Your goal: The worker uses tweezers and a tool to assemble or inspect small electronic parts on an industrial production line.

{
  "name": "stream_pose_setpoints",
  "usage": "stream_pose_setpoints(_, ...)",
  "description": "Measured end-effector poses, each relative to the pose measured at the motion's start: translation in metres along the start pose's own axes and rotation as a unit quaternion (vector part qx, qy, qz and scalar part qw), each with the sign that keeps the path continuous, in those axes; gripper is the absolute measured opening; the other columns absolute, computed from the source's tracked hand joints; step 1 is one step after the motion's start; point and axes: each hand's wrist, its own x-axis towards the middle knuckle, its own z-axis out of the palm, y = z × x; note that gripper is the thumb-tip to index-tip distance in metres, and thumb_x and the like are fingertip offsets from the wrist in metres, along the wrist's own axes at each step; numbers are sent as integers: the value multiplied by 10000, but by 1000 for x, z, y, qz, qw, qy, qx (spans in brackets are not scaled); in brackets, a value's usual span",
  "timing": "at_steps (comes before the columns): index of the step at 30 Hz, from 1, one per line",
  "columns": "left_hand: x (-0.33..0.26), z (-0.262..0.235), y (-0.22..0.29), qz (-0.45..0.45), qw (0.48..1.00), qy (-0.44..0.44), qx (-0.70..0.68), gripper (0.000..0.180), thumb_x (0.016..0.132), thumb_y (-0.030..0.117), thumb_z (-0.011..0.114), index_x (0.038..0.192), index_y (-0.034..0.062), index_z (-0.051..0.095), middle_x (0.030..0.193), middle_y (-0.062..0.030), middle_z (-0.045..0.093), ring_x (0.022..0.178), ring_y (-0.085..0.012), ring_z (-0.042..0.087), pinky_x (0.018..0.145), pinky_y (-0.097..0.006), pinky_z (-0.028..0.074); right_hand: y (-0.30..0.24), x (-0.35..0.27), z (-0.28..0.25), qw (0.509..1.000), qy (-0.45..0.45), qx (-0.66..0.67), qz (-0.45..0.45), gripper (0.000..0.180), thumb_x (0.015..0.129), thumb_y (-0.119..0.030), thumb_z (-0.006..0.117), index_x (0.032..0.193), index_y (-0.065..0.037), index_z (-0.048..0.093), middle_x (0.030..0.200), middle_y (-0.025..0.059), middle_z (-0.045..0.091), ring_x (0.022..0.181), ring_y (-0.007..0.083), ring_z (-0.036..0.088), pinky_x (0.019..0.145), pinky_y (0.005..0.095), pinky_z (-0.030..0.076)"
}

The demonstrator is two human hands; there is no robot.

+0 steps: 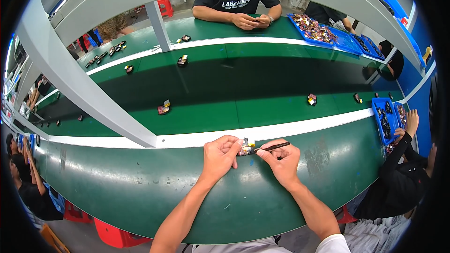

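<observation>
Over the near green worktop, my left hand point(218, 157) is closed, pinching a small electronic assembly point(244, 148) between thumb and fingers. The assembly has coloured parts and a white-and-yellow tab standing up from it. My right hand point(284, 163) grips a slim black pen-like tool point(277, 146), whose front end points left and meets the assembly. Whether it is a pen or tweezers I cannot tell. Both hands are close together beside the white rail, and my fingers partly cover the assembly.
Beyond the white rail point(201, 139), a green conveyor belt point(262, 110) carries several similar assemblies, one point(163, 107) ahead to the left. A grey frame post point(93, 84) slants across the left. Blue trays point(383, 137) of parts stand at right, beside a co-worker. Another person works across the belt.
</observation>
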Motion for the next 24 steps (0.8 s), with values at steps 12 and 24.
stream_pose_setpoints(12, 3, -8, -6, 7, 996, -80, -24, 210, 982, 135, 653, 1106, -30, 690, 809, -62, 701, 517, -92, 610, 427, -205, 383, 3, 1, 0, 999, 0, 35, -5, 140, 821, 53, 792, 922, 16, 702, 730, -29, 641, 534, -27, 397, 473, 168, 285)
stream_pose_setpoints(24, 2, -10, -1, 7, 992, -120, -30, 205, 967, 42, 637, 1143, -56, 675, 888, -104, 718, 583, -91, 586, 540, -241, 496, -2, 1, -2, 1000, -2, 11, -28, 136, 812, 63, 782, 906, 10, 699, 755, -9, 681, 524, -28, 399, 470, 165, 295)
